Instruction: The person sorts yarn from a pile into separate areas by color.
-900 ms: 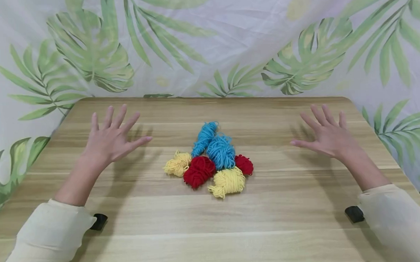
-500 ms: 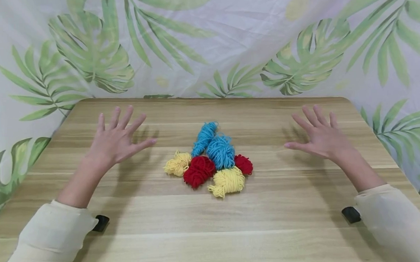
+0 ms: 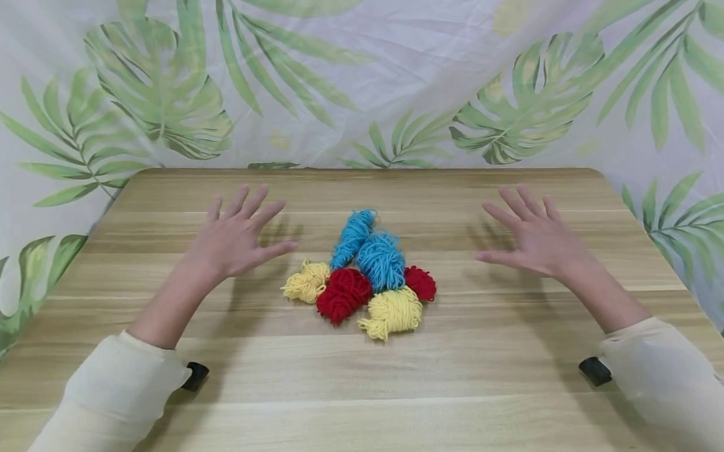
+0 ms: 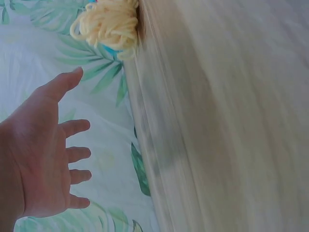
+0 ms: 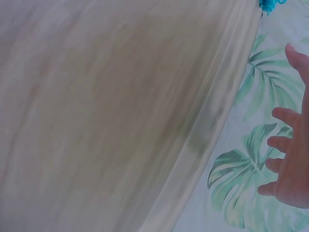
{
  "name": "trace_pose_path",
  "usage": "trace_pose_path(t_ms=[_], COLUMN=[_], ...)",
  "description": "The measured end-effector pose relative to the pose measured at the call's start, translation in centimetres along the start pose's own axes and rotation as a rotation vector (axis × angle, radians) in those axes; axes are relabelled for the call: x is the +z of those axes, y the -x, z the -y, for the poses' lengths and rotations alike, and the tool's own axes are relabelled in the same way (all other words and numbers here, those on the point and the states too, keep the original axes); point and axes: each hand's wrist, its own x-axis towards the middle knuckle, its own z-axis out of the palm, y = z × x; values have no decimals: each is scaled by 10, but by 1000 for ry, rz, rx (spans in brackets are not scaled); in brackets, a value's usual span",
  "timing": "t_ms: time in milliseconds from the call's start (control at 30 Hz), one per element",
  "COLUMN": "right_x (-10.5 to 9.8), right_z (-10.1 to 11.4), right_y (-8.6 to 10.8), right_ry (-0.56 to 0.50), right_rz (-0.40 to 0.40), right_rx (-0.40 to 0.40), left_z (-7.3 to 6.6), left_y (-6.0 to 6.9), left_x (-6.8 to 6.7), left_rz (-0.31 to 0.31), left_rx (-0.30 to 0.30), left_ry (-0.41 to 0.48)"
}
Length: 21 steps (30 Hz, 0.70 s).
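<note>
Several small bundles of yarn lie in a cluster at the middle of the table. A long blue yarn bundle [image 3: 353, 238] and a rounder blue one [image 3: 380, 262] are at the back. In front are a red bundle [image 3: 343, 295] and a yellow bundle [image 3: 393, 313], with a smaller yellow one [image 3: 306, 282] at the left and a smaller red one [image 3: 421, 284] at the right. My left hand [image 3: 232, 242], fingers spread, hovers left of the yarn, nearest the smaller yellow bundle. Over the table to the right, my right hand [image 3: 535, 238] is also spread. Both hands hold nothing.
The wood-grain table [image 3: 321, 410] reaches back to a white cloth [image 3: 404, 69] printed with green leaves. Black pieces [image 3: 195, 376] show at the cuffs of both pale sleeves [image 3: 120, 385].
Both hands have moved inward toward the yarn, the left to the right and the right to the left. Their fingers stay spread. The yarn has not moved.
</note>
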Motion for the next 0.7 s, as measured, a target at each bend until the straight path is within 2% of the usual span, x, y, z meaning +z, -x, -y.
trace_pose_path(t_ms=[300,500,700], right_x=[4,5,5], right_z=[13,23,32], right_y=[-6,-8,-12], right_ry=[5,17,25], right_rz=[-11,-22,2], right_rx=[-44,-72,-92], left_z=[-16,-22,-27], left_y=[-11,-17,-21], left_x=[3,7,11], left_rz=[-20,-22,-26], left_rx=[54,79,104], left_ry=[15,9,3])
